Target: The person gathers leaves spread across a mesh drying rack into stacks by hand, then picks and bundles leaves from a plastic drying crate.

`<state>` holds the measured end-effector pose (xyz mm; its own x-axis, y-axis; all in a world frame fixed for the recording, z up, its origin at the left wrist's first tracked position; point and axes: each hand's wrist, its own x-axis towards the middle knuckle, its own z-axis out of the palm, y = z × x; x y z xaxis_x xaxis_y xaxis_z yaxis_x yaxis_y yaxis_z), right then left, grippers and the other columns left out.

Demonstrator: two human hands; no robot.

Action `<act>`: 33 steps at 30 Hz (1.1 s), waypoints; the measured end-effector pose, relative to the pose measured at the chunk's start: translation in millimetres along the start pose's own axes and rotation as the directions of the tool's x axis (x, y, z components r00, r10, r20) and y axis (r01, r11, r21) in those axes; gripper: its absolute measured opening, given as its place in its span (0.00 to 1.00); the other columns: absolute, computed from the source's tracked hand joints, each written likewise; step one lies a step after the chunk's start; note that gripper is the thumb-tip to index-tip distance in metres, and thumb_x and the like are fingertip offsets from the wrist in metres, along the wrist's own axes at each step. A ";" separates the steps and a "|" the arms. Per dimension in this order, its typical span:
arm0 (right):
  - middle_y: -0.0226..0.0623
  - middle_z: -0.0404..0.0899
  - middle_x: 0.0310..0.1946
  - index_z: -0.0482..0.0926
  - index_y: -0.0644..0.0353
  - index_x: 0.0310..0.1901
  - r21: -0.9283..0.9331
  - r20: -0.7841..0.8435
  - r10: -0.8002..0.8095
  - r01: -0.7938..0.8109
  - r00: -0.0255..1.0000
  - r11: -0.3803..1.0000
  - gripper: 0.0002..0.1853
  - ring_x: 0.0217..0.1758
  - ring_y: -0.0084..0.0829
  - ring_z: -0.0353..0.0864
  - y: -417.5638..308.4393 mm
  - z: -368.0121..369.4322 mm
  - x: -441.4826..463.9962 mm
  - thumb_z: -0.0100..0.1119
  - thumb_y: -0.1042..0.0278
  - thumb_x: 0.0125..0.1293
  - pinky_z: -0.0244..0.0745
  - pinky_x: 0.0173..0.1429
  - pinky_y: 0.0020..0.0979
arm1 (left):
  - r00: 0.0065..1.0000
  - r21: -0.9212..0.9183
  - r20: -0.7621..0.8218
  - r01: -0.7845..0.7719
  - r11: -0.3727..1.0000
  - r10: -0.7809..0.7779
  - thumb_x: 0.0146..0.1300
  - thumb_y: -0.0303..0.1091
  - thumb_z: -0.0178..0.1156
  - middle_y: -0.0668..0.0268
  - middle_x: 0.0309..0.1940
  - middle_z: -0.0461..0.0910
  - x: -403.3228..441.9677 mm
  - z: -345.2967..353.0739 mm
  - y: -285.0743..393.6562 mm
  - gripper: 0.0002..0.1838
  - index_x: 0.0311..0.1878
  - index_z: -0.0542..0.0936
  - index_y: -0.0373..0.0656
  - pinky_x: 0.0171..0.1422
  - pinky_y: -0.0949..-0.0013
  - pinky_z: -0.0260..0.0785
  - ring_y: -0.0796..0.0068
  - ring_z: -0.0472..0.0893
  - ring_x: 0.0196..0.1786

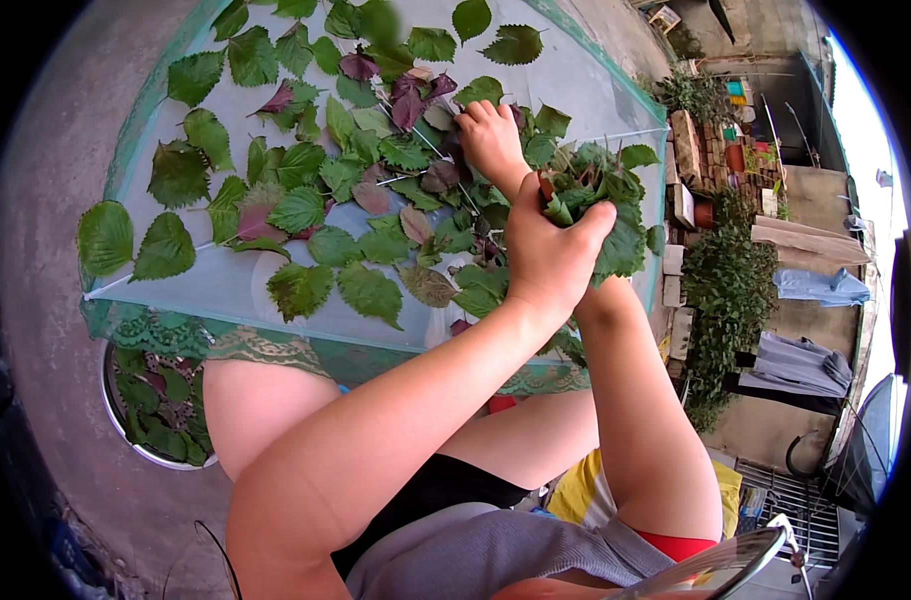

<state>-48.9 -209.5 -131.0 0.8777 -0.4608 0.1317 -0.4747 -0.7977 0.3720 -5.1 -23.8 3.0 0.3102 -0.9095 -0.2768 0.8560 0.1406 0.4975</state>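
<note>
My left hand (pixel 550 245) is wrapped round a thick bundle of green perilla leaves (pixel 620 225), with the thumb pressed along its near side. Beyond it, my right hand (pixel 490 140) reaches down among loose leaves, fingers curled in. Whatever its fingertips hold is hidden. The right forearm passes behind the bundle. Perilla leaves (pixel 300 208), green with some purple undersides, lie scattered over a pale mesh food cover (pixel 200 285) with thin ribs and a green lace edge. Purple leaves (pixel 410 105) lie just left of my right hand.
A round metal-rimmed container (pixel 160 462) of leaves stands on the concrete floor (pixel 45 190) beside my leg. To the right are potted plants (pixel 740 158), leafy bushes (pixel 725 290) and laundry (pixel 795 365) along a wall. Eyeglasses (pixel 735 565) show at the lower edge.
</note>
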 end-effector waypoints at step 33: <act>0.32 0.81 0.44 0.82 0.58 0.47 0.734 0.237 0.763 -0.626 0.601 0.265 0.11 0.44 0.26 0.79 -1.4 -24.6 -27.7 0.59 0.68 0.65 0.73 0.49 0.27 | 1.000 0.007 0.015 -0.010 1.000 0.010 0.50 0.30 0.64 0.63 0.31 0.80 3.5 0.9 5.9 0.14 0.38 0.73 0.37 0.43 0.68 0.72 0.73 0.79 0.34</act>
<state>-70.8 -186.0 -112.6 0.1496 -0.9780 0.1456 -0.7238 -0.2087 -0.6576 0.6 -26.5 5.7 0.3127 -0.9137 -0.2596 0.8498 0.1470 0.5062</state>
